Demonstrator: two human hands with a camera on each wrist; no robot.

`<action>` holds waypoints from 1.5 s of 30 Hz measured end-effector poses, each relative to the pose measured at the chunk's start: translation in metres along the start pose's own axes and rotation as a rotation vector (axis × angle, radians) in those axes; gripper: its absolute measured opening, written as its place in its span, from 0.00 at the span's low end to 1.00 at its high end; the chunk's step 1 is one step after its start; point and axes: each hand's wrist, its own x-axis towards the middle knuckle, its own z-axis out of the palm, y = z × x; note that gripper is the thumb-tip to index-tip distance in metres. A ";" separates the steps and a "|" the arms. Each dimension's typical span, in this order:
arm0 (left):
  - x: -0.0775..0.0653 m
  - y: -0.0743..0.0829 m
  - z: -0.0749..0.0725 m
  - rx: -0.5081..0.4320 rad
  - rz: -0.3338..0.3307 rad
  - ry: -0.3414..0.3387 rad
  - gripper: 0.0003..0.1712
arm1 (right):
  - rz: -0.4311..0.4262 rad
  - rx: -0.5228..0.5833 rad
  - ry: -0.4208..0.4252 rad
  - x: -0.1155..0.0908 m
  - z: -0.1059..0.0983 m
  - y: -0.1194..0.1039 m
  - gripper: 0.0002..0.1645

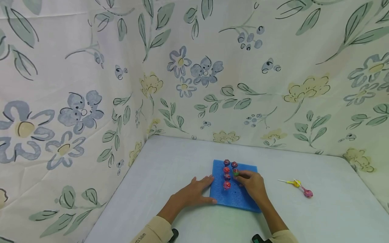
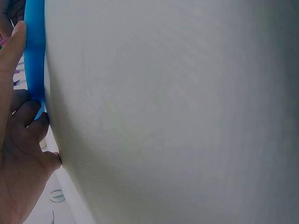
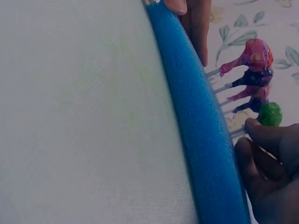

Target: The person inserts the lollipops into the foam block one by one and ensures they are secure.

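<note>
A blue foam board lies flat, with several wrapped lollipops standing in it by their sticks in two columns. My right hand pinches a green-wrapped lollipop just below its head. Its white stick meets the foam's top surface, below the column's dark-wrapped lollipop. At the board's left side my left hand rests with fingers spread, fingertips along the edge and thumb by the near corner. In the left wrist view, that thumb lies against the blue foam edge.
Right of the board, a yellow-wrapped lollipop and a pink-wrapped one lie on the white tabletop with their sticks crossing. A floral curtain hangs behind the table and along its left side.
</note>
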 end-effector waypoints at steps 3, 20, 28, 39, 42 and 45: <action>0.000 0.000 0.000 0.000 0.006 0.000 0.58 | 0.002 0.022 0.004 -0.002 -0.003 0.001 0.17; 0.000 -0.001 0.001 -0.021 -0.020 -0.008 0.58 | 0.028 0.132 0.008 -0.019 -0.026 0.006 0.28; 0.000 0.000 0.001 -0.024 -0.020 -0.008 0.58 | 0.046 0.166 0.018 -0.024 -0.041 0.012 0.29; -0.002 0.004 -0.001 -0.024 -0.027 -0.009 0.58 | 0.047 0.177 0.074 -0.033 -0.064 0.022 0.32; -0.001 0.004 -0.002 -0.018 -0.025 -0.006 0.58 | 0.052 0.169 0.095 -0.034 -0.070 0.025 0.32; -0.001 0.003 -0.001 -0.017 -0.026 -0.005 0.58 | 0.045 0.151 0.120 -0.035 -0.075 0.028 0.30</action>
